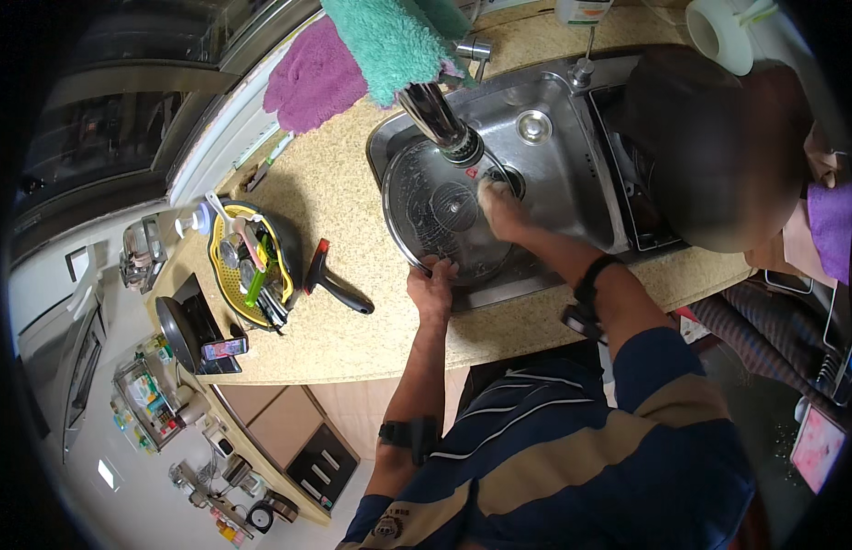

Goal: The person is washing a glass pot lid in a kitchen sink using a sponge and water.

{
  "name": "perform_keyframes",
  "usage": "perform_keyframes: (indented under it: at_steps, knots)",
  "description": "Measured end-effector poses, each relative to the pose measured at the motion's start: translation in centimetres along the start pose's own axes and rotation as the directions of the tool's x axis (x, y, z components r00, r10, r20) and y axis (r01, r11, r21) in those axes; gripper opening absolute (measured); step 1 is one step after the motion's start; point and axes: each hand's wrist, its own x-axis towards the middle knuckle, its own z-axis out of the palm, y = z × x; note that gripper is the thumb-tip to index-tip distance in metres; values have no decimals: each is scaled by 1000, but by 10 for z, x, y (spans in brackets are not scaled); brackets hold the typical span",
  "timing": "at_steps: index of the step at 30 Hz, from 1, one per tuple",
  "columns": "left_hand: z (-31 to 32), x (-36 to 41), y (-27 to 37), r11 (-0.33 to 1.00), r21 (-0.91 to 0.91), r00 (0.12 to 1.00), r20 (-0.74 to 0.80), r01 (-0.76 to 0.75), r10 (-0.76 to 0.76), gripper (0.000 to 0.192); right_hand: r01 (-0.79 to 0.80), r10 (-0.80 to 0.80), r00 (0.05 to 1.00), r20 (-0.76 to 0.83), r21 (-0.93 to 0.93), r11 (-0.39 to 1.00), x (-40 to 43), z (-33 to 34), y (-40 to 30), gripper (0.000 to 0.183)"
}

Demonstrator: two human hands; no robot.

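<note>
A round glass pot lid (426, 234) with a metal rim is tilted over the left part of the stainless steel sink (570, 213). Whitish streaks and droplets mark its glass. My left hand (433, 285) grips the near rim, thumb on the glass. On the lid's right side, by the far rim and a dark drain opening, my right hand (500, 210) has its fingers curled. Whether it holds a cloth or sponge is hidden by the fingers. Directly above the lid hangs the chrome faucet (453, 137), with a fluffy green cloth (385, 48) draped over it.
Left of the sink lie a squeegee (333, 285) and a yellow colander (223, 278) full of utensils. A phone (224, 348) stands near the counter edge. A purple cloth (316, 75) lies behind. At right, a large blurred shape (728, 158) covers the counter; patterned trouser legs (763, 344) show below.
</note>
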Motion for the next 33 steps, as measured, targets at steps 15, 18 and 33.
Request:
perform_keyframes:
  at_steps: [15, 18, 33]
  knots:
    - [-15, 4, -4, 999, -20, 987, 156, -41, 43, 11, 411, -362, 892, -269, 153, 899, 104, -6, -49, 39]
    - [-25, 5, -6, 999, 13, 993, 109, -52, 50, 11, 191, -208, 971, -115, -147, 971, 89, 8, 0, 59]
    - [-23, 0, 33, 970, 230, 992, 113, -77, 52, 40, 510, -512, 739, 438, 134, 850, -89, -58, -87, 12]
